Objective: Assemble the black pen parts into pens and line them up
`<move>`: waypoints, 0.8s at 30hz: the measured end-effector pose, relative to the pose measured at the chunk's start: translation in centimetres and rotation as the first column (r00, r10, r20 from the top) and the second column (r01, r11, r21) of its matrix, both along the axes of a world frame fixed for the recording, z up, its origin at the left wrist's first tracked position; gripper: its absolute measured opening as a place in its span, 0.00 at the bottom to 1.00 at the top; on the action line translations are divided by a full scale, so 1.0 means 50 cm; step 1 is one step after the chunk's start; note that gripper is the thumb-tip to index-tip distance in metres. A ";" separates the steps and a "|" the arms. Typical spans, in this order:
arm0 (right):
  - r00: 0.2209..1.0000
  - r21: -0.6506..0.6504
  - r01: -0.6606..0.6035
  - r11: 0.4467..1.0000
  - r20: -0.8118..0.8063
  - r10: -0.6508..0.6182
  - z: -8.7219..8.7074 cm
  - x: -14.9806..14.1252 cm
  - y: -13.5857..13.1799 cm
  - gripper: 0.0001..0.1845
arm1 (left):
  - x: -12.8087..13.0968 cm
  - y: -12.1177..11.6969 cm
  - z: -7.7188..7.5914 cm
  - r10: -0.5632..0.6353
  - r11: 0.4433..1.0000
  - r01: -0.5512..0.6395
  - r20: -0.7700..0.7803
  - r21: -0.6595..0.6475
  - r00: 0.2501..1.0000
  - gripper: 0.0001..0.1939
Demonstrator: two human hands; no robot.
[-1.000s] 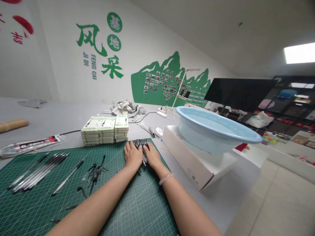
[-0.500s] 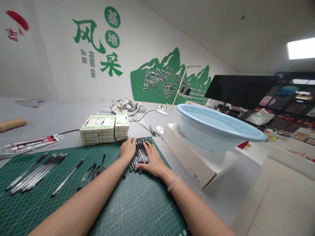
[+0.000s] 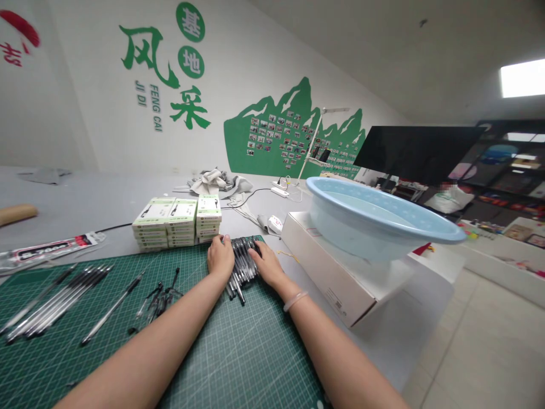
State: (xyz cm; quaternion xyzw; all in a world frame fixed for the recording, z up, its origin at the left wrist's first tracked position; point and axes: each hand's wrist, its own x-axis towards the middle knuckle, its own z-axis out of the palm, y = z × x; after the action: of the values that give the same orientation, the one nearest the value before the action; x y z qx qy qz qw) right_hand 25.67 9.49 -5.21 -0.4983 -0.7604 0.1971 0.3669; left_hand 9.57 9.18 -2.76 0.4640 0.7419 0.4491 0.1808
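A bundle of clear pens with black ends (image 3: 242, 268) lies at the far right corner of a green cutting mat (image 3: 238, 358). My left hand (image 3: 220, 259) presses its left side, with the fingers bent around the far end. Against the right side rests my right hand (image 3: 269, 264), its thumb reaching over the pens and its other fingers partly hidden. To the left, a small heap of black-and-clear pen caps (image 3: 158, 301) sits beyond my left forearm. A single pen (image 3: 113, 309) and a row of several pens (image 3: 59, 304) lie farther left.
Stacked white-and-green boxes (image 3: 176, 221) stand at the mat's back edge. A light-blue basin (image 3: 361, 227) sits on a white carton (image 3: 327, 272) to the right. Behind are crumpled cloth (image 3: 217, 183) and a power strip (image 3: 279, 193). A plastic packet (image 3: 51, 250) lies at left.
My right hand has shifted from lying over the pens to their right side, uncovering more of them. My left hand stays at the left side. The view has moved slightly.
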 end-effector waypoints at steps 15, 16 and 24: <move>1.000 0.047 0.009 0.999 0.011 -0.010 -0.019 -0.030 0.017 0.34 | 0.028 -0.042 -0.021 -0.051 0.995 0.046 0.048 0.091 0.998 0.26; 1.000 0.054 0.007 0.999 0.004 -0.008 -0.020 -0.031 0.015 0.33 | 0.034 -0.040 -0.020 -0.044 0.995 0.037 0.062 0.096 0.997 0.26; 0.995 0.048 0.008 0.999 -0.095 -0.003 0.005 -0.012 0.010 0.30 | -0.033 -0.037 -0.014 -0.098 0.989 0.064 0.276 0.131 0.956 0.24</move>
State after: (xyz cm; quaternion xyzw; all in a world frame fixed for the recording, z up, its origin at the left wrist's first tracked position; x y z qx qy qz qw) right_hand 25.05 10.00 -4.94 -0.4814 -0.7453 0.2011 0.4152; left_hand 7.89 7.32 -3.44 0.4355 0.6602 0.5469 0.2746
